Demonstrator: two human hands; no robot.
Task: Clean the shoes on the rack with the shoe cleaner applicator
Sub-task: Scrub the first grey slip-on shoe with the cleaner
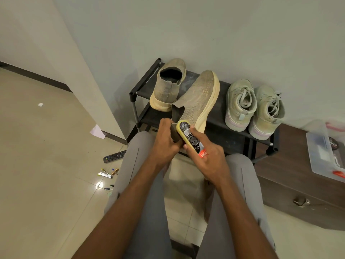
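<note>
Remote control (114,156) on floor, far left. Left hand (166,140) grips heel of knit shoe (197,101), tilted over the black rack (240,139). Right hand (209,157) grasps shoe cleaner applicator (188,135), against the heel. Laced pair (253,107) right, on rack top.

The light is soft, even and rather dim indoor light with a greenish cast, and it throws only faint shadows under the shoes on the rack (240,131). One bright glare spot sits on the floor tiles (99,183) to the left of the rack. Wide-angle distortion bends the wall lines towards the edges, and the plastic box (325,152) to the right of the rack looks smeared.
</note>
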